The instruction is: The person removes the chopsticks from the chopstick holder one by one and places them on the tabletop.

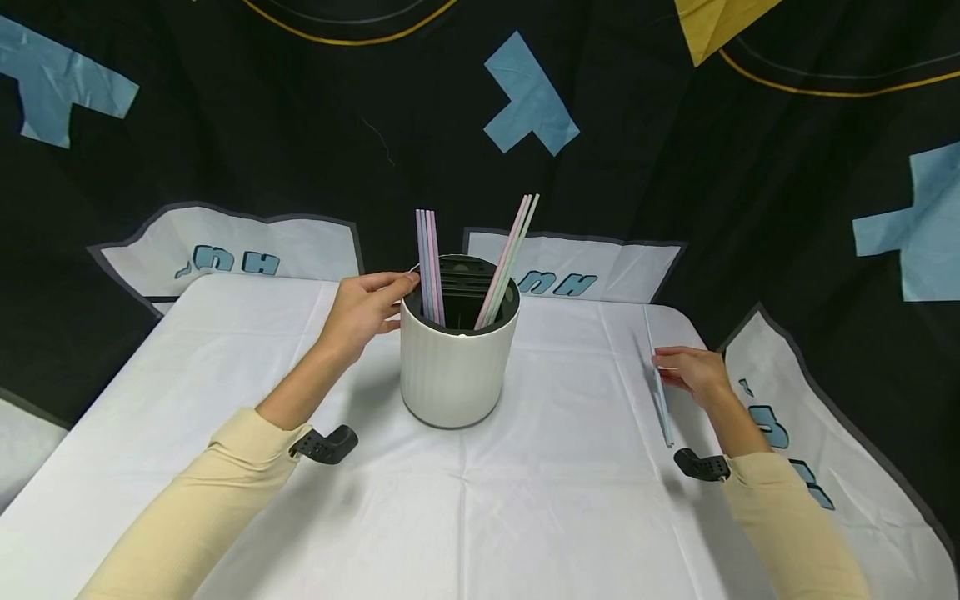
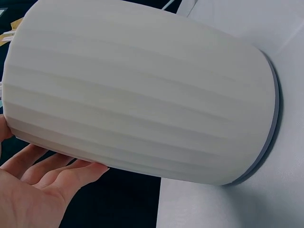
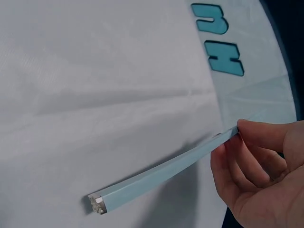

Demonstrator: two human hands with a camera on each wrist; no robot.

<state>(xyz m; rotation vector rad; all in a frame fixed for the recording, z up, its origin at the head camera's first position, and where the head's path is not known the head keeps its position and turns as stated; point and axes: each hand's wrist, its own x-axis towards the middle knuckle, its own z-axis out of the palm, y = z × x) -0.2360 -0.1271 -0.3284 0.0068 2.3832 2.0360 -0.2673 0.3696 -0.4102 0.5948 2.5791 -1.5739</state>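
Note:
A white ribbed bin [image 1: 459, 375] with a dark inner part stands upright on the table. My left hand [image 1: 367, 308] grips it at the left of its rim; in the left wrist view its fingers [image 2: 52, 166] lie along the ribbed wall. Pink and lilac sticks [image 1: 430, 267] stand inside at the left. Pink and pale green sticks [image 1: 508, 262] lean right in it. At the table's right side, my right hand [image 1: 693, 371] pinches a long light blue stick [image 3: 166, 171] between thumb and fingers. Its near end is silvery and rough, close over the cloth.
A white cloth [image 1: 555, 500] with fold creases covers the table. Lettered white flaps [image 1: 592, 267] hang at its back and right edges. Behind is a black backdrop [image 1: 420, 125] with light blue patches.

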